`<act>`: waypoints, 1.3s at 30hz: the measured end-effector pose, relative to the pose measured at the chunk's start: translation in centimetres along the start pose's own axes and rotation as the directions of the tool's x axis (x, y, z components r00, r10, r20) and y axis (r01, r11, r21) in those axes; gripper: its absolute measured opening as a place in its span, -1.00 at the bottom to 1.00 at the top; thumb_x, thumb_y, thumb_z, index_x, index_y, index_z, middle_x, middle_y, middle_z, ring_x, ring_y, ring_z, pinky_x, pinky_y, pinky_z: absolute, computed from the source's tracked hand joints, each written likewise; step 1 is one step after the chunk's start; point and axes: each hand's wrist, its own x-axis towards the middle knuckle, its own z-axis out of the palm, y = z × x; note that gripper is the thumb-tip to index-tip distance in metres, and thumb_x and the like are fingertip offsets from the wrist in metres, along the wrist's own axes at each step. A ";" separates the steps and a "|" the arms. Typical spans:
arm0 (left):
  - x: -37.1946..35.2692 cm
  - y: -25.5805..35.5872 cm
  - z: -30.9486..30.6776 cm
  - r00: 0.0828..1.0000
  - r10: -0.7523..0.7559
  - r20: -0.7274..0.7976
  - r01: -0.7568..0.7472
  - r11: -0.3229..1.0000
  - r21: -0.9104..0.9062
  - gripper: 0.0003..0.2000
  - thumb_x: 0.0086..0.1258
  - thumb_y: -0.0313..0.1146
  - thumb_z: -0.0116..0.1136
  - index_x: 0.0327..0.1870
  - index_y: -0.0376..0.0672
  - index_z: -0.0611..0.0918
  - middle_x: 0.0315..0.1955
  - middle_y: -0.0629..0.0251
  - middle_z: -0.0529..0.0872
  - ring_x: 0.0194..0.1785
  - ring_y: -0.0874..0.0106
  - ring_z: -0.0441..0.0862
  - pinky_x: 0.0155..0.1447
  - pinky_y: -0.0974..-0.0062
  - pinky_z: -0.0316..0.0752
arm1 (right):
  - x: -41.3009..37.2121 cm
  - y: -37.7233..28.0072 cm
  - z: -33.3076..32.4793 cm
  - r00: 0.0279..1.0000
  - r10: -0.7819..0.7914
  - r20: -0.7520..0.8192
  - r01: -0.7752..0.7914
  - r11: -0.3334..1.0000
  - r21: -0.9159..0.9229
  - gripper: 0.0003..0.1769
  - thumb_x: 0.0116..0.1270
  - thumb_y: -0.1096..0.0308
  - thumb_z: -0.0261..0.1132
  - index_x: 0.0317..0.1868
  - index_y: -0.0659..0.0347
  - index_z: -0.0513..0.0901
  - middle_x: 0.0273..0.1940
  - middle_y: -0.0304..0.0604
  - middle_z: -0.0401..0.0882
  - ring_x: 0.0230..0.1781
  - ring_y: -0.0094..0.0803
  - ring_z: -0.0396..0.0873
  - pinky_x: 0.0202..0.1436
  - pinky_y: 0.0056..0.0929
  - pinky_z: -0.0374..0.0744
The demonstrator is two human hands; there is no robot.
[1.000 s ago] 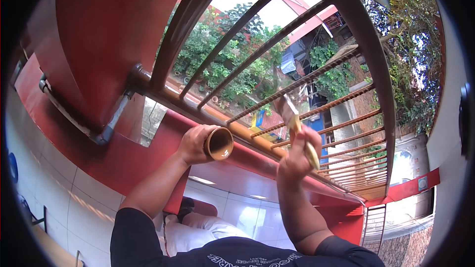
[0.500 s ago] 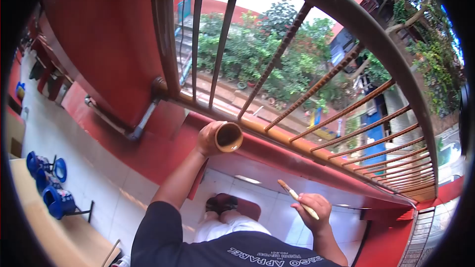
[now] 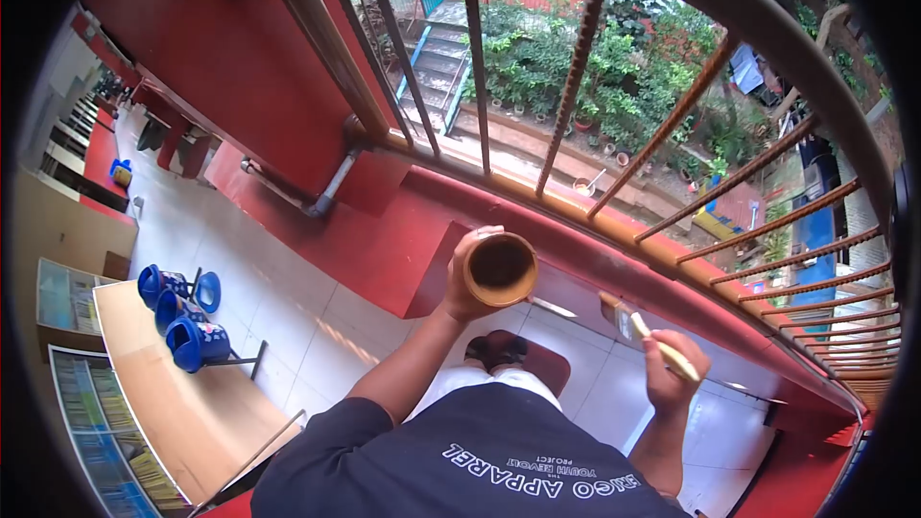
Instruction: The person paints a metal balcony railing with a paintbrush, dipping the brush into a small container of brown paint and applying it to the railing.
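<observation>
My left hand (image 3: 464, 280) is wrapped round a brown, round container (image 3: 528, 293), its open top facing the camera and its inside dark. To the right, my right hand (image 3: 675, 364) grips the pale handle of a paintbrush (image 3: 634, 322); the brush's brownish bristles point up and left, away from the container. Both hands are in front of the red ledge (image 3: 547, 224) under the metal railing (image 3: 518, 182). Brush and container are apart.
Vertical bars rise from the railing, with plants (image 3: 614, 67) and steps (image 3: 436, 72) beyond. At left are blue bins (image 3: 195, 343), a wooden bench top (image 3: 144, 326) and a shelf (image 3: 106, 412). A red wall (image 3: 211, 38) stands at upper left.
The view has shifted, so the bins and shelf show more. Both hands, with container and brush, appear further right in the picture. The container's opening looks larger and faces the camera more.
</observation>
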 end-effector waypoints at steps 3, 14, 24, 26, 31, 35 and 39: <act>2.3 1.1 0.2 0.981 0.115 0.154 -0.126 0.990 0.063 0.05 -0.18 -0.10 0.79 0.36 -0.15 0.31 0.16 0.08 0.59 0.26 0.02 0.59 0.31 0.02 0.54 | -1.5 0.1 -0.2 0.954 0.192 -0.233 -0.072 0.895 0.440 -0.90 0.33 0.52 0.41 -0.24 0.36 0.65 -0.41 -0.04 0.66 -0.48 -0.33 0.68 -0.39 -0.44 0.67; 4.4 4.8 3.6 0.956 0.239 0.170 -0.245 0.969 0.014 -0.17 -0.10 -0.18 0.71 0.22 -0.12 0.43 0.05 0.05 0.67 0.06 0.08 0.69 0.11 0.14 0.64 | 1.3 -3.9 -0.7 0.905 -0.392 -0.167 0.424 0.869 0.257 -0.75 0.17 0.36 0.61 -0.28 0.19 0.68 -0.47 -0.19 0.66 -0.54 -0.33 0.65 -0.46 -0.42 0.61; 0.6 7.7 0.8 0.911 -0.328 0.250 0.345 0.938 -0.026 0.06 -0.24 -0.15 0.79 0.39 -0.17 0.37 0.17 0.12 0.62 0.25 0.23 0.63 0.35 0.26 0.54 | -1.7 -2.7 -0.3 0.977 -0.186 -0.105 0.213 0.815 0.539 -0.69 0.03 0.35 0.68 -0.24 0.19 0.76 -0.38 -0.15 0.72 -0.45 -0.37 0.68 -0.38 -0.49 0.59; -0.6 7.2 0.0 0.838 -0.456 0.302 0.489 0.871 -0.041 0.04 -0.22 -0.26 0.78 0.40 -0.17 0.37 0.19 0.16 0.64 0.25 0.32 0.64 0.33 0.30 0.55 | -2.5 -2.7 -0.5 0.992 -0.102 -0.069 0.123 0.806 0.579 -0.73 0.08 0.40 0.64 -0.23 0.20 0.76 -0.38 -0.12 0.72 -0.40 -0.36 0.69 -0.30 -0.49 0.60; -1.2 8.3 -1.1 0.798 -0.513 0.316 0.558 0.827 -0.067 0.21 -0.17 -0.31 0.76 0.58 -0.19 0.16 0.17 0.20 0.69 0.24 0.36 0.65 0.37 0.33 0.52 | -3.3 -2.8 -1.7 0.999 -0.034 0.003 0.023 0.758 0.652 -0.82 0.21 0.45 0.54 -0.21 0.26 0.75 -0.34 -0.06 0.67 -0.36 -0.32 0.71 -0.27 -0.47 0.64; -1.3 9.7 -1.4 0.697 -0.593 0.404 0.688 0.712 -0.141 0.32 -0.15 -0.25 0.77 0.65 -0.17 0.00 0.25 0.22 0.65 0.35 0.35 0.59 0.46 0.32 0.44 | -3.8 -3.1 -1.9 0.998 0.055 0.038 -0.064 0.637 0.768 -0.83 0.26 0.48 0.48 -0.17 0.31 0.73 -0.26 -0.05 0.58 -0.30 -0.26 0.72 -0.17 -0.37 0.72; -2.0 8.4 -1.1 0.816 -0.465 0.342 0.532 0.836 -0.134 0.25 -0.20 -0.31 0.79 0.55 -0.15 0.09 0.24 0.22 0.59 0.36 0.32 0.55 0.46 0.28 0.42 | -3.7 -2.8 -1.4 0.990 0.131 0.052 -0.108 0.461 0.881 -0.86 0.26 0.59 0.36 -0.16 0.39 0.69 -0.23 -0.03 0.54 -0.27 -0.22 0.69 -0.11 -0.24 0.77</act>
